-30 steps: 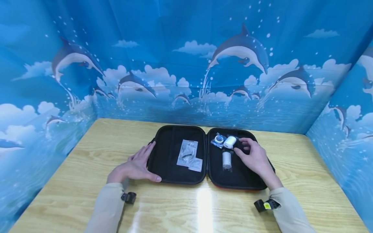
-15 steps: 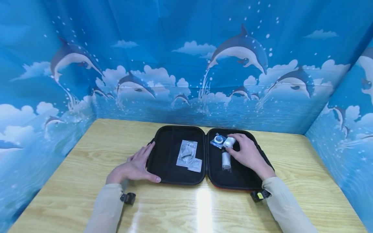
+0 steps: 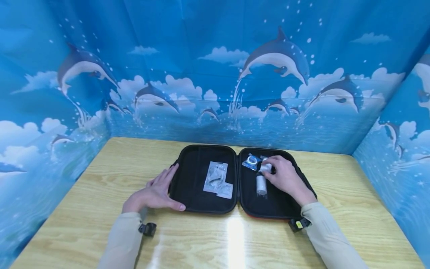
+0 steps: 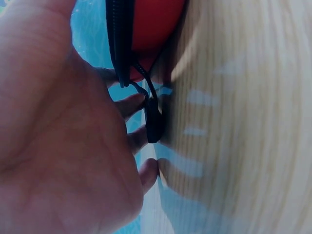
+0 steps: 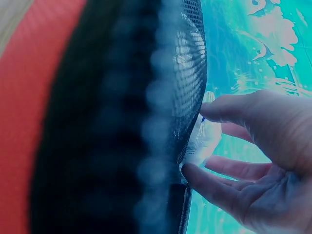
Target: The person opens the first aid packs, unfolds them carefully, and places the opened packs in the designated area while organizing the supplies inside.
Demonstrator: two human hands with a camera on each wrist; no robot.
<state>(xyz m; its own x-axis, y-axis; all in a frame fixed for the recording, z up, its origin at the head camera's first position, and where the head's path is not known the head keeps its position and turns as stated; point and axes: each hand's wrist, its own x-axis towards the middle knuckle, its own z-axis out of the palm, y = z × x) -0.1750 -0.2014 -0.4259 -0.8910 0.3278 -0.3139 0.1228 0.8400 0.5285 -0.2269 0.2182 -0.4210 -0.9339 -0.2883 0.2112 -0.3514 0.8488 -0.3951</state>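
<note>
An unfolded black-lined case (image 3: 275, 203) with a red outside lies on the table. My right hand (image 3: 285, 179) reaches into its right half and pinches a white roll wrapped in clear plastic, probably a bandage roll (image 3: 266, 167). The right wrist view shows thumb and fingers around this roll (image 5: 207, 134), beside the case's mesh (image 5: 192, 73). Another wrapped white roll (image 3: 261, 185) lies just nearer, and a blue-and-white packet with a ring shape (image 3: 251, 161) sits to the left. My left hand (image 3: 154, 192) rests spread against the case's left edge, thumb at the front corner.
Flat silvery packets (image 3: 215, 177) and a small white sachet (image 3: 225, 190) lie in the case's left half. In the left wrist view a black zipper pull (image 4: 155, 122) hangs by my fingers. A dolphin-print curtain (image 3: 215, 74) stands behind the wooden table (image 3: 201, 239).
My right hand has moved left and taken hold of the upper white roll, which has shifted slightly. The left hand stays at the case's left edge.
</note>
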